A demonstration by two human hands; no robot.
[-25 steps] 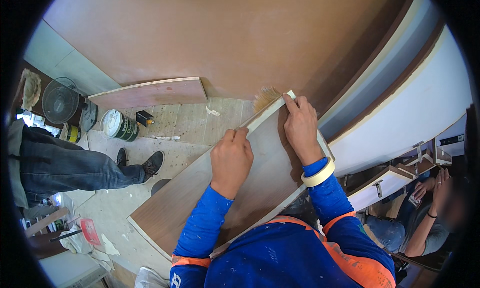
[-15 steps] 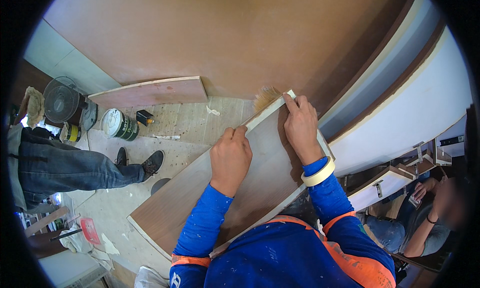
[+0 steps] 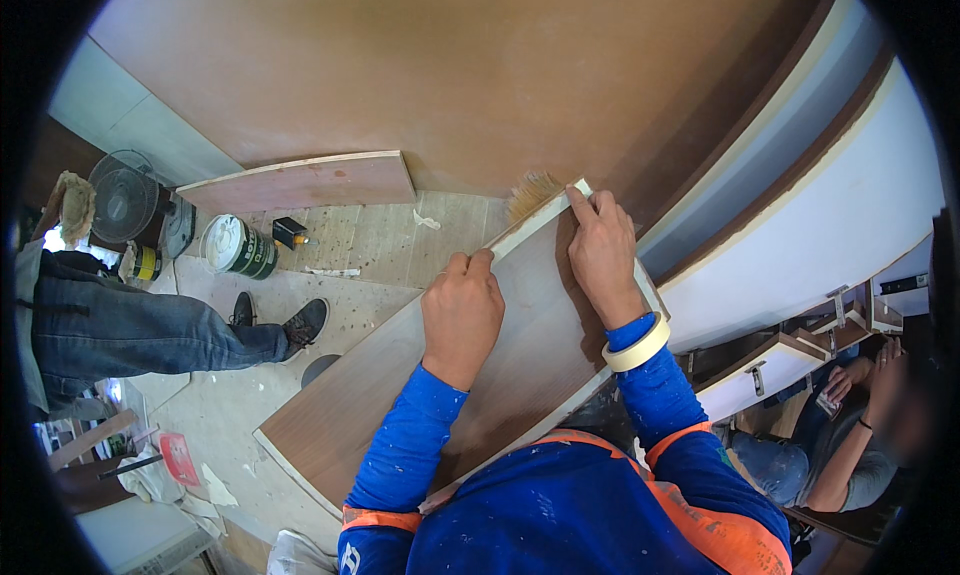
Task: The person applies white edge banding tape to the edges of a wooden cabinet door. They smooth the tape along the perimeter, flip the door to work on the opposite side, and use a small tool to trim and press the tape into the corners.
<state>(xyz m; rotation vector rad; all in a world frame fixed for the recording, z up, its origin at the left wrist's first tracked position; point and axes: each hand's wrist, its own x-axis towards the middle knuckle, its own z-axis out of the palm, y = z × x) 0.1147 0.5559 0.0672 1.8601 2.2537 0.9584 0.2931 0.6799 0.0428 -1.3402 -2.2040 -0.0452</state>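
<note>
A wood-grain board (image 3: pixel 530 330) with pale edges lies slanted in front of me. My left hand (image 3: pixel 462 315) is closed, its fingertips gripping the board's far edge. Close to the far right corner, my right hand (image 3: pixel 603 250) has its fingers bent over the same edge, thumb hidden. Along that edge runs a pale strip (image 3: pixel 535 225); I cannot tell whether it is tape or bare edge. A roll of cream masking tape (image 3: pixel 638 345) hangs around my right wrist like a bracelet.
Straw-coloured bristles (image 3: pixel 533 193) poke out beyond the board. A large brown panel (image 3: pixel 450 75) stands behind, with a narrow board (image 3: pixel 300 182) leaning on it. To the left are a bucket (image 3: pixel 240 247), a fan (image 3: pixel 125 197) and a standing person (image 3: pixel 150 325). Another person (image 3: pixel 850 445) sits right.
My hands and the board stay in the same place. The person at the right has raised a hand slightly; the standing person's legs have shifted a little.
</note>
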